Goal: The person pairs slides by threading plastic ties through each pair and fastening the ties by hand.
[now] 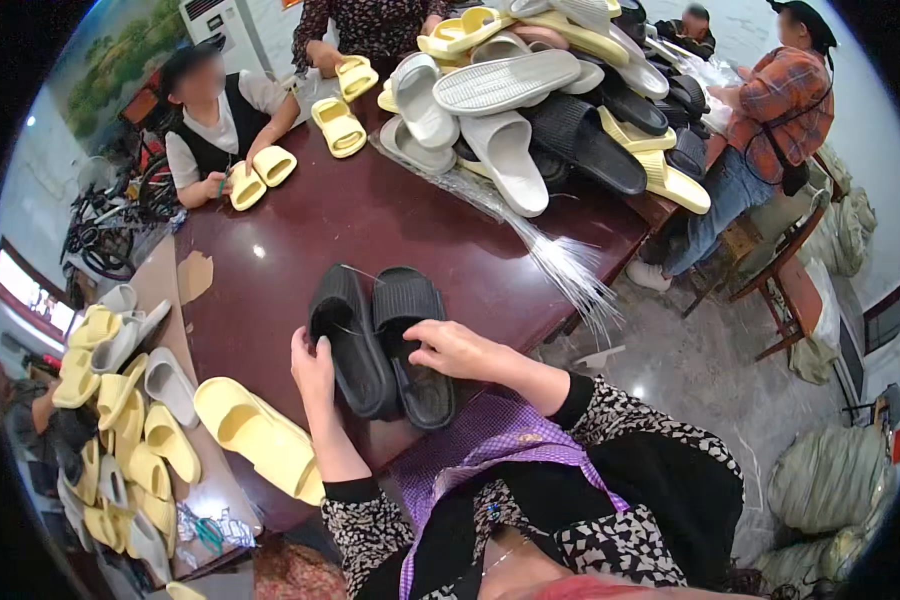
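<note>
Near left: jumble of yellow and grey slide sandals (130, 440). Next, yellow slides (260, 435) on the near left of the dark red bench (450, 235). Left hand (313, 370): fingers partly spread, beside the outer edge of the left black slide (355, 345). Right black slide (407, 300) alongside it, both at the near edge. Right hand (455, 350): fingers curled over its opening; cannot tell if anything is pinched. Far right: heaped slides (505, 80), clear plastic ties (570, 270) fanning out in front.
</note>
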A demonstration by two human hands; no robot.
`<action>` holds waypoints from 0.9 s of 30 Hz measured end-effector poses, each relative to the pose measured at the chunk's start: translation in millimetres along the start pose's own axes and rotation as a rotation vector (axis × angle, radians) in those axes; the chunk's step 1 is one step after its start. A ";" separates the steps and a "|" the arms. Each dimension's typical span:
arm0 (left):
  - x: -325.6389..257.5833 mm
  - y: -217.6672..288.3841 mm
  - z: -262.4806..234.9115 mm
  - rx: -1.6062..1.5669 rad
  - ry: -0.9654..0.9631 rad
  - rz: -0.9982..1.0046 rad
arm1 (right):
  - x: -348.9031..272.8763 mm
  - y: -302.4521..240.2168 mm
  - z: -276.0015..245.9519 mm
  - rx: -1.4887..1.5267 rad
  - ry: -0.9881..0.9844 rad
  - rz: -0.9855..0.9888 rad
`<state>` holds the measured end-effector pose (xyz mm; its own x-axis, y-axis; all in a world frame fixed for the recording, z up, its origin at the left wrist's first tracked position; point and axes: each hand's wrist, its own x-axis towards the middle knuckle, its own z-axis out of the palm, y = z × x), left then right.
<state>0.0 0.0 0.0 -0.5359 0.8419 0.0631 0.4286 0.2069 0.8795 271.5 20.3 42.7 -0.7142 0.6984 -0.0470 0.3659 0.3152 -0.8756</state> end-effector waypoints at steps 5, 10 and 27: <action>9.9 -18.7 1.7 -0.007 0.063 0.116 | 38.2 -1.6 7.1 -0.319 0.234 -0.195; 0.9 -21.3 17.5 -0.171 0.069 0.202 | 87.8 -2.0 -5.2 -0.446 0.317 -0.169; -7.0 -15.1 6.8 -0.485 0.160 0.063 | 117.3 -28.0 -76.0 -0.739 0.646 -0.482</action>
<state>2.2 -5.7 -16.9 -0.6409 0.7505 0.1610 0.0975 -0.1284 0.9869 222.8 142.2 98.2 -0.5093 0.5356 0.6736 0.5541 0.8030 -0.2195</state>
